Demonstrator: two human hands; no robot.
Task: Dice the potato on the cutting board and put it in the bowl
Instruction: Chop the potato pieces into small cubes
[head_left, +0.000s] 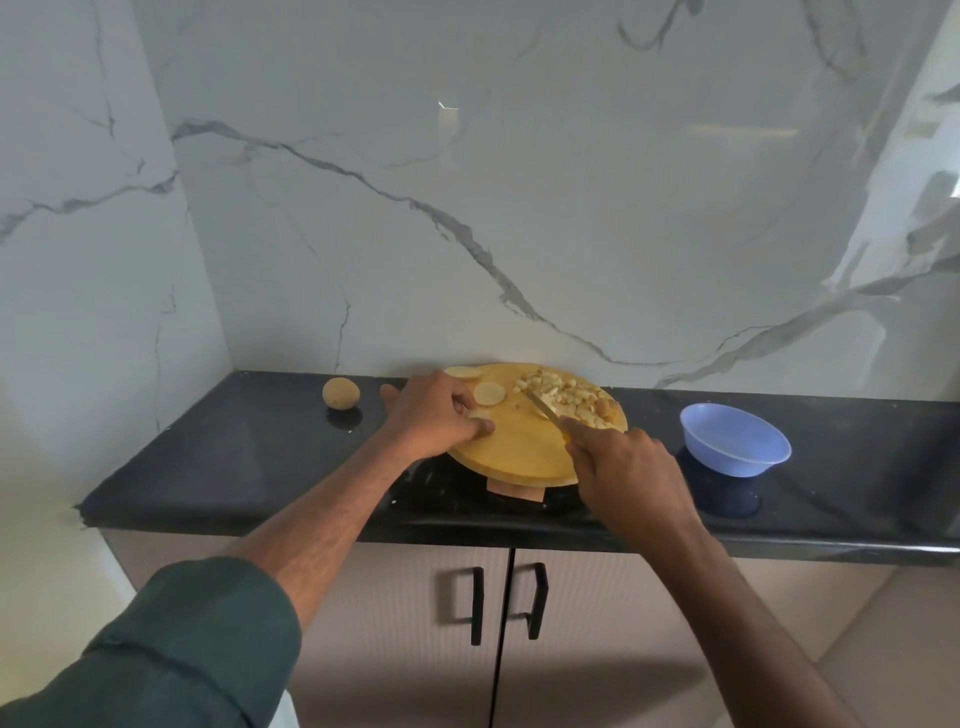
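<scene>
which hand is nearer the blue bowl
Right. The right hand, holding the knife, is just left of the blue bowl; the left hand is across the cutting board.
</scene>
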